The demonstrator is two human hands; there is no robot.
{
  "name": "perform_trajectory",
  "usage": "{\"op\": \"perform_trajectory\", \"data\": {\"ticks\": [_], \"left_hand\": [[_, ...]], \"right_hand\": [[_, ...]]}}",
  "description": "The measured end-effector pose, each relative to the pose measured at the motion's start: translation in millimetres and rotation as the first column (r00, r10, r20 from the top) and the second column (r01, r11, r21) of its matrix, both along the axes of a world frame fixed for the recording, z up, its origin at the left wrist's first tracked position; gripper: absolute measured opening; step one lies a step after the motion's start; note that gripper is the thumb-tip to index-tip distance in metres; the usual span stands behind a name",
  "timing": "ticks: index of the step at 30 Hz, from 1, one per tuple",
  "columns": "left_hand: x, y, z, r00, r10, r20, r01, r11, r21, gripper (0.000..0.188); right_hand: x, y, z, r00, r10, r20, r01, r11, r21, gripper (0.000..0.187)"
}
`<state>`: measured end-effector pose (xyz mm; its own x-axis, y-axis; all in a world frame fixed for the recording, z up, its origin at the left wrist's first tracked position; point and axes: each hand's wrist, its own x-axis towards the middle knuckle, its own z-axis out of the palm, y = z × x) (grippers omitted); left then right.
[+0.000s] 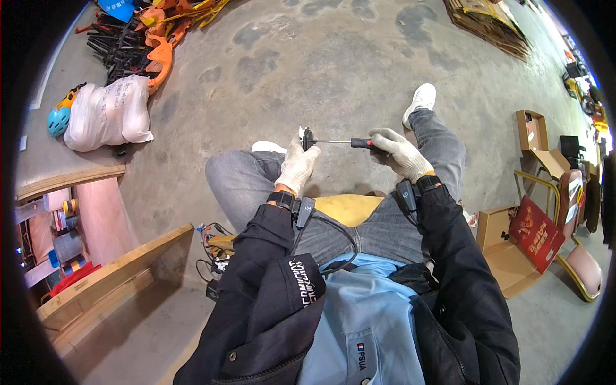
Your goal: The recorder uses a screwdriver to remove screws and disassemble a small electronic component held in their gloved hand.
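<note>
Both my hands wear whitish work gloves and are raised over the floor between my knees. My left hand is closed on a small black round part, which has a pale piece at its edge; its exact kind is too small to make out. In my right hand is a screwdriver with a black and red handle, held level. Its thin metal shaft points left, and the tip meets the black part or is hidden at its edge. My fingers cover the handle's right end.
A stuffed white sack, a blue helmet and orange parts lie at the far left. Wooden boards stand at the near left. Open cardboard boxes and a chair are on the right, flattened cardboard at the far right.
</note>
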<state>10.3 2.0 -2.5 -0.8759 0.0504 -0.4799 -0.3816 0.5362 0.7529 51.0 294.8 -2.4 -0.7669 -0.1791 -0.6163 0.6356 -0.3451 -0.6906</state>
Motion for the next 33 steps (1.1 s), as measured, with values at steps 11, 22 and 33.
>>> {"op": "perform_trajectory", "data": {"ticks": [11,22,33], "left_hand": [[1,5,8,1.000,-0.007,0.013,0.007,1.000,0.025,0.053],[3,4,7,1.000,0.011,0.017,-0.011,0.999,0.036,0.052],[2,5,4,0.999,0.030,-0.026,-0.027,0.996,0.085,0.050]], "right_hand": [[3,3,-6,0.997,0.025,-0.070,-0.017,0.994,0.109,0.047],[2,-1,7,0.980,0.161,0.121,-0.186,0.954,0.237,0.047],[3,7,-17,0.996,-0.067,-0.062,0.067,0.998,-0.007,0.044]]}}
